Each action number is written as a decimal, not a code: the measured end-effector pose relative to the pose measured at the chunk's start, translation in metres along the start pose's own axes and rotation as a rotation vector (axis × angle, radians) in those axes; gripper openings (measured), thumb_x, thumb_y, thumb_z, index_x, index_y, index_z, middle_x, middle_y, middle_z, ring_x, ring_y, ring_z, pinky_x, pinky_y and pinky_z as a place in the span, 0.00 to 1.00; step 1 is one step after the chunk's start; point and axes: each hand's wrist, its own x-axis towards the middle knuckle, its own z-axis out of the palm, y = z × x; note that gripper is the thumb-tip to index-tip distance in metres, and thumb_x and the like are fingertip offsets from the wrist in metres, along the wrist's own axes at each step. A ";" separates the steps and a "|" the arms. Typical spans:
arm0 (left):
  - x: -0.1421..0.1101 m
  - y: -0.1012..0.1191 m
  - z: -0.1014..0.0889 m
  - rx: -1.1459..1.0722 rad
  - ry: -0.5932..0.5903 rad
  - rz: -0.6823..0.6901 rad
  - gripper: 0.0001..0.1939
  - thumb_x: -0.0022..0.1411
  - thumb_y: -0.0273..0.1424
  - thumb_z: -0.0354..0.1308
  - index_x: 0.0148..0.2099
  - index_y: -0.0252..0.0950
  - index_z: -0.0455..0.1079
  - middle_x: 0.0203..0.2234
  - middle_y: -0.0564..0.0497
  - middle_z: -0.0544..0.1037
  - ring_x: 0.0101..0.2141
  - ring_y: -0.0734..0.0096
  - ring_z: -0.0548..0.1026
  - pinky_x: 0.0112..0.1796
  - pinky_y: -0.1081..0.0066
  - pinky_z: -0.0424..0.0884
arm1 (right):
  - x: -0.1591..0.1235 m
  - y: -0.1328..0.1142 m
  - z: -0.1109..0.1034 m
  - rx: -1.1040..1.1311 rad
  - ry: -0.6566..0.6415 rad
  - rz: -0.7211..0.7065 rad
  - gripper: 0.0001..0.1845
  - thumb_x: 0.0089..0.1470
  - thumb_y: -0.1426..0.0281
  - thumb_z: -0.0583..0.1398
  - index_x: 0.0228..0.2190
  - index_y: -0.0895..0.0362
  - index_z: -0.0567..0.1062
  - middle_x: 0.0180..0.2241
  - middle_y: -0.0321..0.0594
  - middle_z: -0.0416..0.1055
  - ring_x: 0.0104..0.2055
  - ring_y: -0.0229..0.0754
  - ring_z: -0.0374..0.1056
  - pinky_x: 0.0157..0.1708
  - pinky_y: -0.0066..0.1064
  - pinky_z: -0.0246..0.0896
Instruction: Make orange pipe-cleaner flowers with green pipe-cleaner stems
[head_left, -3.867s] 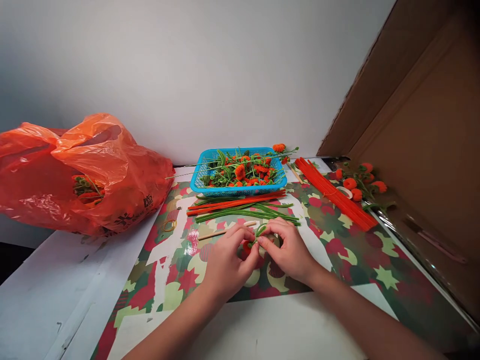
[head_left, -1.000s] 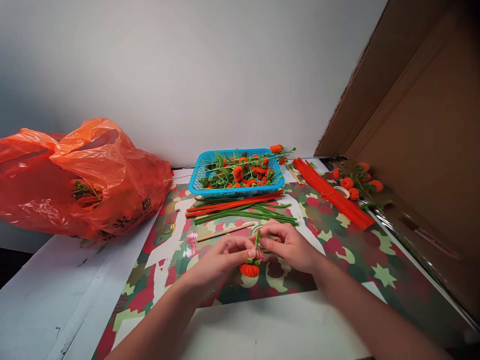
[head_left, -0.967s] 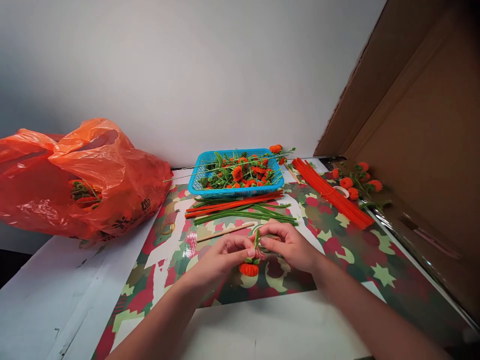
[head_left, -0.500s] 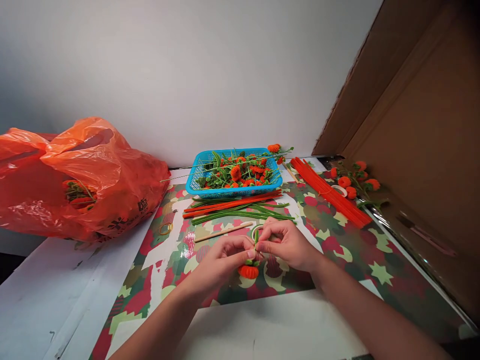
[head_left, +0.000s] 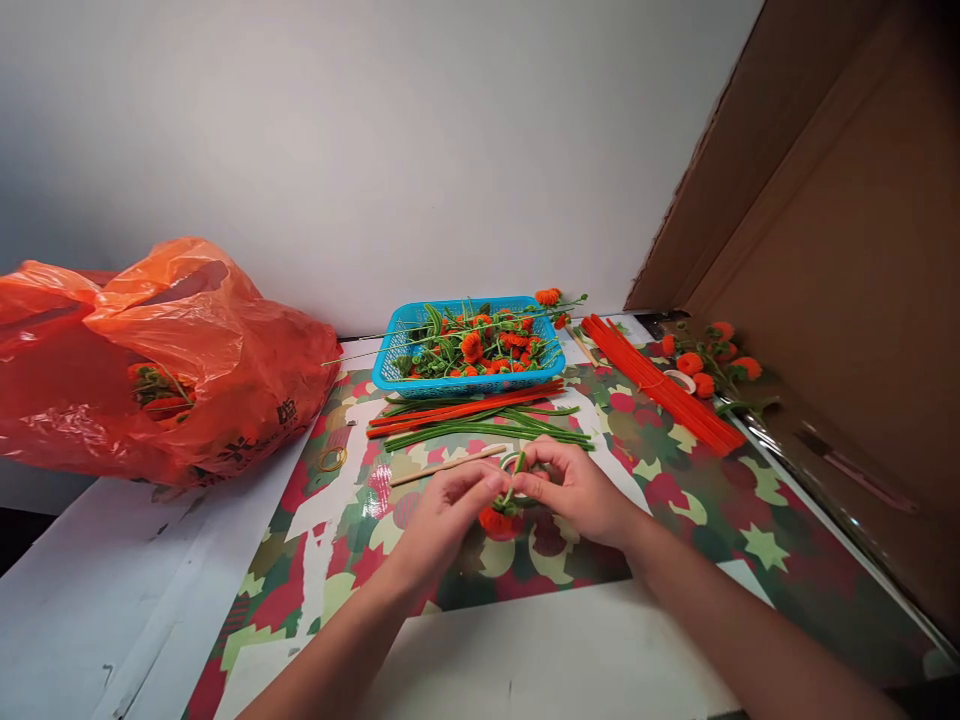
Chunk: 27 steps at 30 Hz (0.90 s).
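Observation:
Between my two hands is a small orange pumpkin [head_left: 499,523] made of pipe cleaner, with a green stem on top. My left hand [head_left: 463,497] pinches the stem area from the left, thumb against fingers. From the right, my right hand [head_left: 561,483] pinches a short green pipe cleaner [head_left: 520,462] that sticks up above the fingertips. The orange body hangs just below the fingers, slightly blurred. Where the green piece joins the stem is hidden by my fingertips. Behind the hands lies a thin wooden stick [head_left: 442,467], touched by neither hand.
A blue basket [head_left: 469,388] holds orange and green pieces. Before it lie green and orange pipe cleaners [head_left: 480,428]. An orange pipe-cleaner bundle [head_left: 660,385] and orange pumpkins on stems [head_left: 703,385] are at right. A red plastic bag [head_left: 247,370] stands left, a cardboard wall [head_left: 825,200] right.
The pumpkin has risen a little and tilted between my fingers. My left fingers have shifted up towards my right hand, and the green piece now leans right.

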 end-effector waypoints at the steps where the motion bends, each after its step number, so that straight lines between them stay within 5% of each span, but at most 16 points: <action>1: -0.001 0.002 0.000 0.115 0.045 0.065 0.14 0.57 0.42 0.57 0.31 0.35 0.73 0.30 0.48 0.77 0.35 0.64 0.72 0.39 0.68 0.67 | 0.000 0.000 0.001 -0.067 0.045 -0.006 0.12 0.52 0.62 0.61 0.25 0.57 0.71 0.30 0.36 0.65 0.34 0.38 0.63 0.34 0.29 0.61; 7: -0.001 0.006 -0.004 0.388 0.049 0.196 0.11 0.61 0.36 0.56 0.30 0.36 0.73 0.30 0.49 0.78 0.33 0.66 0.73 0.39 0.68 0.67 | -0.001 0.001 0.003 -0.182 0.087 0.006 0.09 0.52 0.66 0.60 0.24 0.56 0.71 0.29 0.35 0.62 0.33 0.39 0.62 0.33 0.30 0.58; 17: -0.001 0.000 -0.013 -0.280 -0.262 -0.258 0.15 0.50 0.41 0.66 0.30 0.33 0.71 0.26 0.50 0.73 0.28 0.72 0.69 0.32 0.72 0.64 | -0.002 -0.005 -0.003 -0.053 -0.049 -0.140 0.07 0.54 0.66 0.60 0.27 0.55 0.76 0.30 0.37 0.67 0.37 0.41 0.62 0.39 0.33 0.57; 23: -0.003 0.004 -0.005 -0.216 -0.208 -0.212 0.15 0.53 0.41 0.64 0.28 0.32 0.71 0.23 0.53 0.71 0.25 0.76 0.66 0.28 0.76 0.60 | -0.003 -0.004 -0.006 -0.086 -0.055 -0.099 0.10 0.48 0.61 0.66 0.27 0.55 0.77 0.27 0.35 0.63 0.34 0.39 0.60 0.35 0.31 0.56; 27: -0.003 0.003 -0.008 -0.260 -0.256 -0.237 0.13 0.54 0.39 0.63 0.29 0.32 0.72 0.26 0.50 0.73 0.30 0.72 0.69 0.34 0.73 0.64 | -0.001 0.001 -0.005 0.018 -0.052 -0.119 0.11 0.48 0.61 0.66 0.24 0.56 0.76 0.27 0.35 0.64 0.33 0.38 0.61 0.36 0.31 0.57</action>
